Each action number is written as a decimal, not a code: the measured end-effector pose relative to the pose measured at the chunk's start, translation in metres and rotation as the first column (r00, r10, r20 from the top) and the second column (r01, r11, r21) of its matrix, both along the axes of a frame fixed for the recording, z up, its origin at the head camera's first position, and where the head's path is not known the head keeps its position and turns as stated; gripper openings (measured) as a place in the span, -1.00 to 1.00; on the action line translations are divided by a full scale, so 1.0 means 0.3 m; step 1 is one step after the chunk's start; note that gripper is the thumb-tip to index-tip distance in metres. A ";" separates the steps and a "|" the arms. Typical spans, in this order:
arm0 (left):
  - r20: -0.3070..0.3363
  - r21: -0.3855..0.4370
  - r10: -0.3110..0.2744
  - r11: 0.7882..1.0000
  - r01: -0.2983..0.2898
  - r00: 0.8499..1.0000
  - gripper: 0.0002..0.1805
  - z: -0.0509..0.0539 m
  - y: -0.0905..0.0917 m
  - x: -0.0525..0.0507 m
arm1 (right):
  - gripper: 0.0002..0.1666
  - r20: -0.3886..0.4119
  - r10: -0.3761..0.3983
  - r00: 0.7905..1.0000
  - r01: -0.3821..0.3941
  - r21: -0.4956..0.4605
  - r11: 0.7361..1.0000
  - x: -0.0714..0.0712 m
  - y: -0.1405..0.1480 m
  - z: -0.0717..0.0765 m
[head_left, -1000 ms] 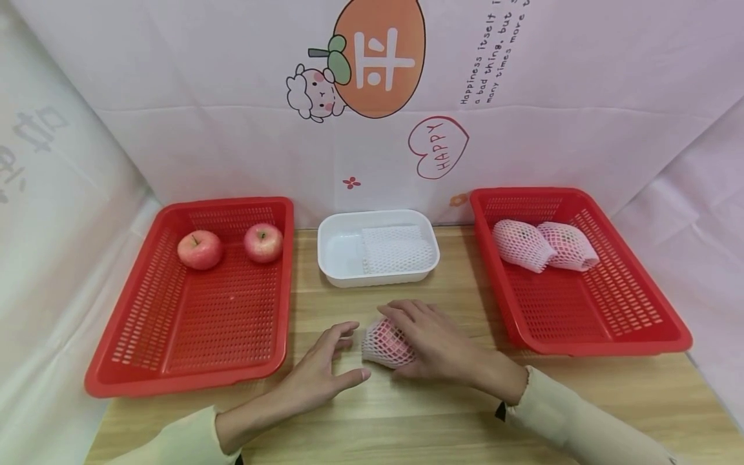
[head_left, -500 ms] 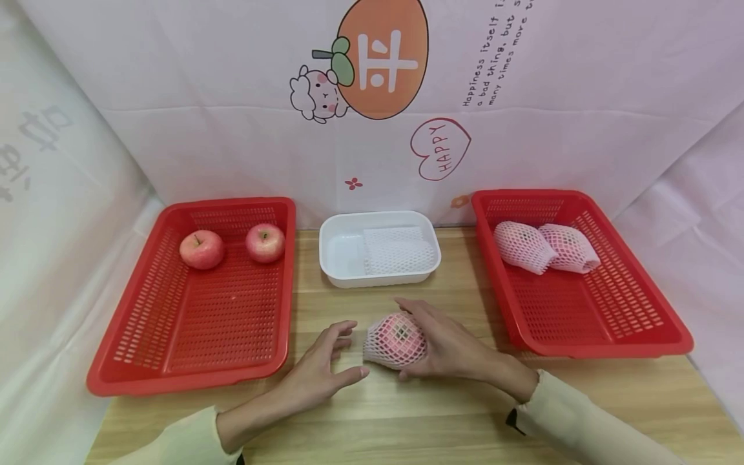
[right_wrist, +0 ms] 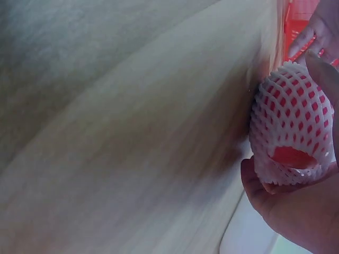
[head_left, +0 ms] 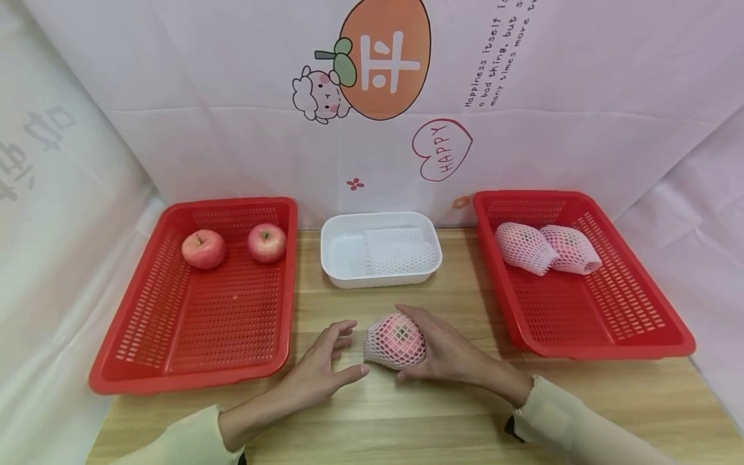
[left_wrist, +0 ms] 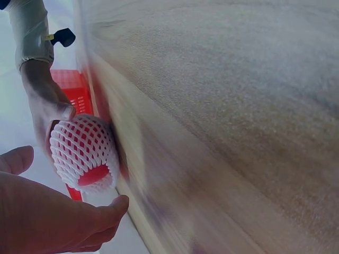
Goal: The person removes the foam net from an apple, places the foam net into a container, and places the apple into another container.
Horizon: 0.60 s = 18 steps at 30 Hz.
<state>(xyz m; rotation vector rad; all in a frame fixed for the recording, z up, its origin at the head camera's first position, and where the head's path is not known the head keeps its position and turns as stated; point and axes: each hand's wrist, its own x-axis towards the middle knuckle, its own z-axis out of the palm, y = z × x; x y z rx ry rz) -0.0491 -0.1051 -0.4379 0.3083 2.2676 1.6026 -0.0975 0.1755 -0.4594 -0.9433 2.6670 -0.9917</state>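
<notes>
An apple in a white foam net point(head_left: 396, 341) rests on the wooden table between the hands, the net's narrow end toward the left. The right hand point(head_left: 446, 349) grips it from the right, thumb at the near side and fingers at the far side; the right wrist view shows the netted apple point(right_wrist: 291, 124) within that hand point(right_wrist: 304, 211). Just left of the net, the left hand point(head_left: 316, 368) is held with thumb and fingers apart, touching nothing. In the left wrist view this hand point(left_wrist: 58, 217) is beside the netted apple point(left_wrist: 85, 151), a gap between them.
At left, a red basket point(head_left: 192, 382) holds two bare apples point(head_left: 204, 249) point(head_left: 267, 243). A white tray point(head_left: 380, 280) with foam nets point(head_left: 401, 252) stands at the back middle. The right red basket point(head_left: 604, 349) holds two netted apples point(head_left: 525, 247) point(head_left: 571, 249).
The right hand has slid off the apple's top to its right side, and the apple's pink face with its dark centre has come into view. The left hand has stayed almost still.
</notes>
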 end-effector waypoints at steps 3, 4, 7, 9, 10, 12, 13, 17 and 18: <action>0.008 -0.002 0.006 1.000 -0.006 1.000 -0.17 -0.003 -0.001 0.000 | 0.36 -0.004 -0.011 1.000 0.011 -0.015 1.000 0.002 -0.002 -0.005; 0.011 -0.002 0.007 1.000 -0.007 1.000 -0.17 -0.004 -0.002 0.000 | 0.34 -0.006 -0.016 1.000 0.016 -0.021 1.000 0.002 -0.002 -0.006; 0.013 0.002 0.008 1.000 -0.008 1.000 -0.17 -0.006 -0.002 0.000 | 0.28 -0.013 -0.031 0.999 0.031 -0.039 0.999 0.003 -0.005 -0.009; 0.014 0.006 0.006 1.000 -0.007 1.000 -0.16 -0.007 -0.002 -0.001 | 0.25 -0.017 -0.040 0.999 0.039 -0.052 0.998 0.003 -0.007 -0.010; 0.013 0.008 0.005 1.000 -0.005 1.000 -0.16 -0.007 -0.002 -0.002 | 0.24 -0.016 -0.044 0.999 0.043 -0.057 0.997 0.003 -0.008 -0.011; 0.013 0.011 0.005 1.000 -0.005 1.000 -0.16 -0.008 -0.001 -0.003 | 0.21 -0.010 -0.053 0.999 0.052 -0.066 0.996 0.002 -0.009 -0.010; 0.012 0.013 0.005 1.000 -0.005 1.000 -0.17 -0.008 -0.001 -0.004 | 0.20 -0.004 -0.058 0.998 0.057 -0.069 0.996 0.001 -0.009 -0.008; 0.008 0.032 0.022 0.999 -0.023 1.000 -0.23 -0.011 0.001 -0.005 | 0.16 0.029 -0.075 0.997 0.077 -0.083 0.994 -0.004 -0.009 -0.002; 0.008 0.043 0.034 0.998 -0.035 0.999 -0.27 -0.011 0.003 -0.005 | 0.16 0.034 -0.080 0.996 0.083 -0.084 0.993 -0.005 -0.008 0.001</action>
